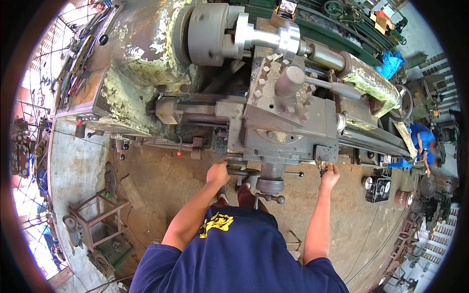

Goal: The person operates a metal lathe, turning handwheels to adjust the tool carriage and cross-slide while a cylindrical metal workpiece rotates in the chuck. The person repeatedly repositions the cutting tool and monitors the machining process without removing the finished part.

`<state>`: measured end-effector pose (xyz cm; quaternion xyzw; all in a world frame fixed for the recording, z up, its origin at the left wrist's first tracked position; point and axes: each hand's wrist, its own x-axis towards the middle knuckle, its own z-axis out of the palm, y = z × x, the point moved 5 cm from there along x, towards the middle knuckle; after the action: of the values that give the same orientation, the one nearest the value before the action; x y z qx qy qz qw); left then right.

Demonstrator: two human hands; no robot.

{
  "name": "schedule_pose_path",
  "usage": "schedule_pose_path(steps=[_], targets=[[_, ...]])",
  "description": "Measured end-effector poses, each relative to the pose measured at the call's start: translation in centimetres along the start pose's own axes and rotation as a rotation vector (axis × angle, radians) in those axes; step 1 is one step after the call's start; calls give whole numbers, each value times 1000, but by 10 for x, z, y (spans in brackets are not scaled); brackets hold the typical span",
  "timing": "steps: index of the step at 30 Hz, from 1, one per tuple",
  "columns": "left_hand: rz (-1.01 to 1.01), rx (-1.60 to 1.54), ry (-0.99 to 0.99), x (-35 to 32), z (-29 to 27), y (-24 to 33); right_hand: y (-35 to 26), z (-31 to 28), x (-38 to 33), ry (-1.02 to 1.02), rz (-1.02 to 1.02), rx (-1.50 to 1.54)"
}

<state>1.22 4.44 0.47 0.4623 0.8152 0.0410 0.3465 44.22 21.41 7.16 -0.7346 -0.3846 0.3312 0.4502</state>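
I stand at a large old lathe (146,83) with peeling paint. My left hand (218,173) grips the carriage handwheel (244,173) on the apron. My right hand (330,176) holds a small lever (323,168) at the apron's right end. Above them sits the grey carriage and tool post (288,97). A shiny metal workpiece (273,39) is clamped in the chuck (207,34) and reaches right to the tailstock (361,73). A cross-slide crank handle (269,195) sticks out between my arms.
A rusty metal stand (95,219) is on the concrete floor at lower left. Tools lie on the headstock top (78,58). A person in blue (424,141) bends at the far right beside other machines. Small containers (378,188) stand on the floor at right.
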Motion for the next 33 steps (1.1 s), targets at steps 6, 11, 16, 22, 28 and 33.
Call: schedule_pose_path(steps=[6,11,16,22,28,33], targets=[[-16,-18,23,-4,-4,2,0,0,-1,4,49,-9],[-18,-42,11,-5,-7,3,7,-1,4,-8,28,28],[-27,-30,13,-6,-7,4,8,1,6,-19,-3,35],[11,-25,28,-3,-4,2,2,2,1,-15,22,67],[6,-35,3,-3,-2,0,3,0,2,-33,20,52],[1,-6,-2,-1,0,0,6,-1,4,-11,5,9]])
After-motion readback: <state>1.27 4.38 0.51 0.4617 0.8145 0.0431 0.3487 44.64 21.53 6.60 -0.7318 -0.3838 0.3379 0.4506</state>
